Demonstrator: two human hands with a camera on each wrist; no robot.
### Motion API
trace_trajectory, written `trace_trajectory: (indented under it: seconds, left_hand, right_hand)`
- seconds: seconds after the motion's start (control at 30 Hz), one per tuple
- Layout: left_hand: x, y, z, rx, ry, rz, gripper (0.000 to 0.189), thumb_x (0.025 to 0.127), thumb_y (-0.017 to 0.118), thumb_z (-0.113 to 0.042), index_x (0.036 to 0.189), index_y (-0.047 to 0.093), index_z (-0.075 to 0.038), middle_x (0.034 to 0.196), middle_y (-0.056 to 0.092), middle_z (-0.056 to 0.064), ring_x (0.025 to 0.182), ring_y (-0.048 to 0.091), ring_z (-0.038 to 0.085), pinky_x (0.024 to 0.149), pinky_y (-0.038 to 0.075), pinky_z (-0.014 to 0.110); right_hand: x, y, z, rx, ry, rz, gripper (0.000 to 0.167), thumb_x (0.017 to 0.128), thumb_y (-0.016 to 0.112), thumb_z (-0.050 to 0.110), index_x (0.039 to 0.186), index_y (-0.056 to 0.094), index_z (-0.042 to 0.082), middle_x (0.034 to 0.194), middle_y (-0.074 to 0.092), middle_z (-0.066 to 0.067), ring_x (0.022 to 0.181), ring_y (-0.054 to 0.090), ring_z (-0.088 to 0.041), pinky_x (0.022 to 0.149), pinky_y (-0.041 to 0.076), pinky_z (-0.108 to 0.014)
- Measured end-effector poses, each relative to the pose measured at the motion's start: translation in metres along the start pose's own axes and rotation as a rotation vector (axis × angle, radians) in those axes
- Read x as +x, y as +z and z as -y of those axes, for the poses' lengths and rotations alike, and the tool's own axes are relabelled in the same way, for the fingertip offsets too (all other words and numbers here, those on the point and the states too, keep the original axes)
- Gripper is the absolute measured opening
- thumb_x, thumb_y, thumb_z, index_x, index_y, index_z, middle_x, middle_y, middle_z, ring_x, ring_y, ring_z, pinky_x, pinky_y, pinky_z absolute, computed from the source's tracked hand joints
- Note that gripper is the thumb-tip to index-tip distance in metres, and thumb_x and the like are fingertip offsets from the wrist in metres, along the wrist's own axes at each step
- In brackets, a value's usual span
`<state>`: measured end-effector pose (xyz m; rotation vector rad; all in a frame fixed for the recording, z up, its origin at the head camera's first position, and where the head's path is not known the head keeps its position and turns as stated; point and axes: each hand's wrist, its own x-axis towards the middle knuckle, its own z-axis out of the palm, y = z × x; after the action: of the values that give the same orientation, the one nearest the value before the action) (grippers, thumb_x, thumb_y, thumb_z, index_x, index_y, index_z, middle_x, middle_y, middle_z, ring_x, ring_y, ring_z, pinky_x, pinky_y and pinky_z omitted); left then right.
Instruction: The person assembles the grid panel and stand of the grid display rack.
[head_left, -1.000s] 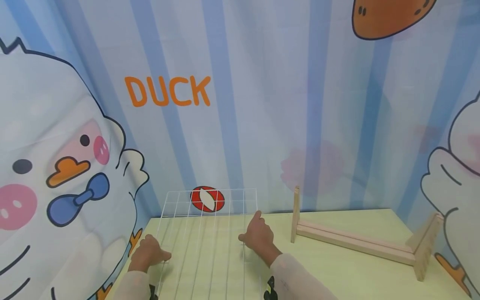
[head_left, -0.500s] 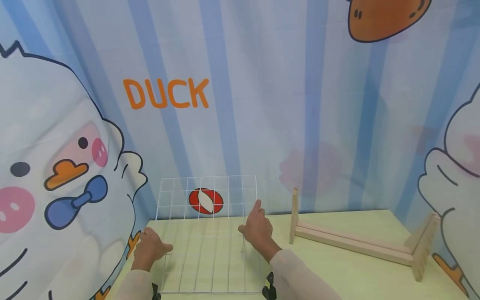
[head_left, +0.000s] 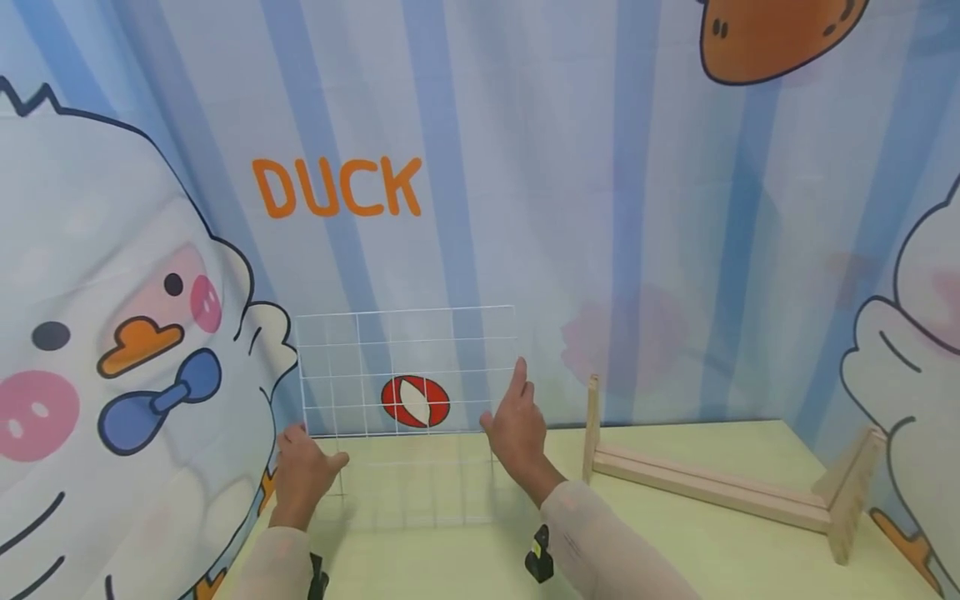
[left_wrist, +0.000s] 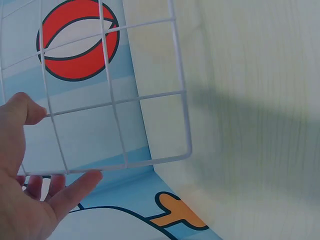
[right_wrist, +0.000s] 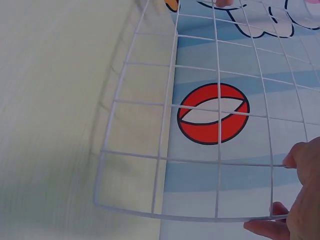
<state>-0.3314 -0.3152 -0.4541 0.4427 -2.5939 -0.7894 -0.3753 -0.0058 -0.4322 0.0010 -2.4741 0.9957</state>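
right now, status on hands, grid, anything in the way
Left hand and right hand gripping opposite sides of wire grid, tilted up. Wooden stand to right, seemingly clear.

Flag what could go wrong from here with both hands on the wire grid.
The wire grid is held only at its side edges by the left hand and the right hand, so it might tip or slip if one grip loosens. The curtain hangs behind it; pushed farther forward, the grid could snag it. The wooden stand sits on the table to the right of the right hand, so a swing that way might knock it.
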Motion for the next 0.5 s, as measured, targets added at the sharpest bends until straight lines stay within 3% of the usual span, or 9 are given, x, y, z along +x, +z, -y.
trace_trajectory:
  seconds: [0.27, 0.5]
  left_hand:
    - [-0.001, 0.012, -0.011, -0.116, -0.045, -0.097, 0.08, 0.084, 0.073, -0.015, 0.144, 0.027, 0.011, 0.144, 0.033, 0.036, 0.124, 0.042, 0.05, 0.102, 0.044, 0.063]
    - [-0.002, 0.016, -0.026, -0.186, -0.047, -0.189, 0.08, 0.088, 0.071, -0.012, 0.15, 0.023, 0.006, 0.146, 0.031, 0.034, 0.126, 0.039, 0.051, 0.094, 0.049, 0.064]
  right_hand:
    - [0.001, 0.0, -0.001, 0.078, -0.022, -0.101, 0.102, 0.085, 0.082, 0.017, 0.161, 0.014, 0.013, 0.127, 0.059, -0.019, 0.088, 0.065, -0.031, 0.077, 0.06, -0.044]
    - [0.008, -0.006, 0.002, 0.13, -0.035, -0.158, 0.099, 0.087, 0.08, 0.017, 0.161, 0.015, 0.015, 0.13, 0.058, -0.019, 0.096, 0.065, -0.034, 0.081, 0.06, -0.046]
